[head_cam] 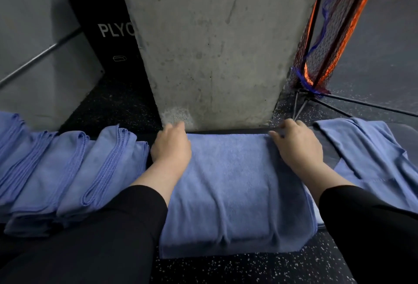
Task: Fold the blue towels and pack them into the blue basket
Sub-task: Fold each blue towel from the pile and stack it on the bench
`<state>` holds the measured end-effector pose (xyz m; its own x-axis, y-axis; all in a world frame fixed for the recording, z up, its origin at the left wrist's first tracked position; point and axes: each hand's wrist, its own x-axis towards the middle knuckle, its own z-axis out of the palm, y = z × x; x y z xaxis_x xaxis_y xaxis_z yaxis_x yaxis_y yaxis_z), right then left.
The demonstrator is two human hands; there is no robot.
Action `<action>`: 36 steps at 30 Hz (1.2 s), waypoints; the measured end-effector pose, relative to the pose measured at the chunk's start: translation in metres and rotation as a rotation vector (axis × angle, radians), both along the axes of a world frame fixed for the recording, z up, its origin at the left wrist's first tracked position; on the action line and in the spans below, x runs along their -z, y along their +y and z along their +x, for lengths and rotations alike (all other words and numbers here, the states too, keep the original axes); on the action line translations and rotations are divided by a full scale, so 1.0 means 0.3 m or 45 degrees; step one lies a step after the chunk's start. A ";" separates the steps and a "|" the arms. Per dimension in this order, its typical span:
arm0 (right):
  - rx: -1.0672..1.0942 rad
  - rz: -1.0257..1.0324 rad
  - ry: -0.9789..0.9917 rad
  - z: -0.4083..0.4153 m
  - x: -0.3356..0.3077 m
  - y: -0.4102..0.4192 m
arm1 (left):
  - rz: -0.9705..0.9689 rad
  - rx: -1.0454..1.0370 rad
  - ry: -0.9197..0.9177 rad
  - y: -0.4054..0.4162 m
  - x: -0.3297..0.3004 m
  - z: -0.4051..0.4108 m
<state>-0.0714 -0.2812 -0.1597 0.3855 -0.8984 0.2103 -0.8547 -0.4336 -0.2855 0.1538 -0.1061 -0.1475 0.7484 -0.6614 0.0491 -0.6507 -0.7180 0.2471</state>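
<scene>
A pile of folded towels [67,170] lay on the left, the basket nowhere in sight. One towel [230,188] was mid-fold; another [371,154] waited. Left hand [170,147] and right hand [296,145] gripped its far corners, fingers curled.

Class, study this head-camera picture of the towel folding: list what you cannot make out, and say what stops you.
- Blue basket: not in the head view at all.
- Left hand fingers: curled over the middle towel's far edge, tips hidden.
- Folded towels: cut off by the left edge, so uncountable.
- Black box: lettering partly hidden behind the concrete pillar.
</scene>
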 end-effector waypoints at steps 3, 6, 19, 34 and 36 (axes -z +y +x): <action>-0.137 0.026 0.144 -0.006 0.005 -0.010 | 0.029 0.246 -0.083 -0.014 0.035 -0.006; -0.155 0.074 0.148 -0.019 0.002 -0.017 | 0.049 0.339 -0.051 -0.021 0.058 -0.001; -0.274 0.260 -0.112 -0.074 -0.146 -0.009 | -0.130 0.322 0.166 0.055 -0.071 -0.020; -0.457 0.431 -1.017 -0.379 -0.639 0.354 | -1.034 0.118 0.777 0.458 -0.511 -0.177; -0.495 0.381 -1.050 -0.409 -0.734 0.411 | -1.134 0.157 0.918 0.499 -0.582 -0.202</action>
<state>-0.1940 -0.1580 0.0607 0.5012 -0.7994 0.3312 -0.1467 -0.4557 -0.8780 0.0931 0.0435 0.0271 0.7250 -0.6777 0.1227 -0.2057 -0.0431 0.9777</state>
